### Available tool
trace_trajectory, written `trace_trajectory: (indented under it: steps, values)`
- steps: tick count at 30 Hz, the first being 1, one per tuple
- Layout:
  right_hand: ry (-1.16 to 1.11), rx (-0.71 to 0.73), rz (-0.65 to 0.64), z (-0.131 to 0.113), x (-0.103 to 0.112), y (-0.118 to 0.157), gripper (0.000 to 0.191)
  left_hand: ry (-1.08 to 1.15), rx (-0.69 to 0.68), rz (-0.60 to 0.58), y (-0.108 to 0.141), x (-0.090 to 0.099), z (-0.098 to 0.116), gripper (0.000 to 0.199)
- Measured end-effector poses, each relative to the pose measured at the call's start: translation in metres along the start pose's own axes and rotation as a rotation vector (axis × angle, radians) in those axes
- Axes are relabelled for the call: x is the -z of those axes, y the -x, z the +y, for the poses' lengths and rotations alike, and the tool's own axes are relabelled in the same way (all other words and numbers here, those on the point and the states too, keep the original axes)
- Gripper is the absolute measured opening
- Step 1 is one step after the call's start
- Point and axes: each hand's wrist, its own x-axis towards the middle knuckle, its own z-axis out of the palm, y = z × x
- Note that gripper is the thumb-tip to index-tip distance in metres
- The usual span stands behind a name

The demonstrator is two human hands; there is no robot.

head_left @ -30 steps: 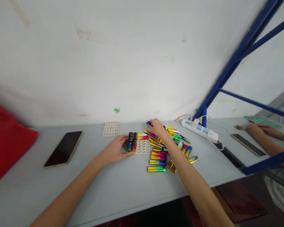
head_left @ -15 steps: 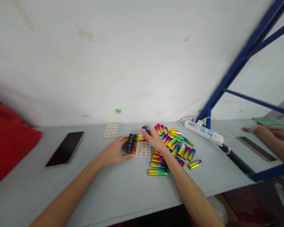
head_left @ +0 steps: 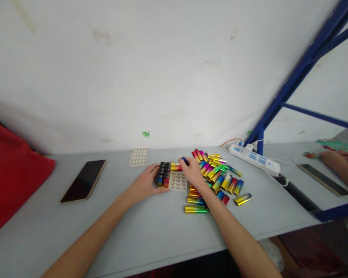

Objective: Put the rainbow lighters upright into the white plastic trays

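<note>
My left hand [head_left: 147, 183] curls round the left side of several upright lighters [head_left: 163, 175] with black tops, its fingers touching them. These lighters stand in the left part of a white tray with round hollows [head_left: 178, 181]. Over the tray's back right side, my right hand [head_left: 191, 170] pinches a dark blue-topped lighter [head_left: 185, 161]. A yellow and red lighter [head_left: 175, 167] lies at the tray's back edge, partly hidden by my right hand. To the right lies a pile of shiny coloured lighters [head_left: 214, 173], several of them beside my right wrist.
A second white tray [head_left: 138, 156] lies near the wall. A phone [head_left: 84, 180] and red cloth [head_left: 14, 173] are at left. On the right are a power strip [head_left: 253, 158], a blue metal frame [head_left: 287, 92] and another person's hands [head_left: 340, 160].
The view has shifted slightly. My right hand has moved slightly lower with the dark blue-topped lighter; my left hand stays round the upright lighters.
</note>
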Motion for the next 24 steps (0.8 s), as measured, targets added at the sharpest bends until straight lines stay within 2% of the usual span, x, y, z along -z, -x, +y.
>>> trace_trajectory:
  steps: [4, 10, 15, 18, 24]
  values:
    - [0.013, -0.006, 0.039, -0.003, 0.001, 0.001, 0.042, -0.001, -0.001, 0.014, -0.001, -0.001, -0.002, 0.084]
    - [-0.012, 0.032, 0.019, -0.007, 0.003, 0.004, 0.055, 0.024, 0.012, 0.009, 0.000, 0.000, 0.000, 0.081]
    - [0.033, 0.030, -0.011, -0.003, 0.001, 0.005, 0.042, 0.018, 0.024, 0.016, -0.001, 0.001, 0.002, 0.085]
    - [0.034, 0.051, -0.013, 0.000, 0.001, 0.006, 0.043, 0.017, 0.024, 0.017, 0.000, 0.001, 0.003, 0.086]
    - [0.017, 0.174, -0.165, -0.001, 0.014, 0.010, 0.038, 0.029, 0.019, -0.005, 0.000, 0.003, 0.005, 0.083]
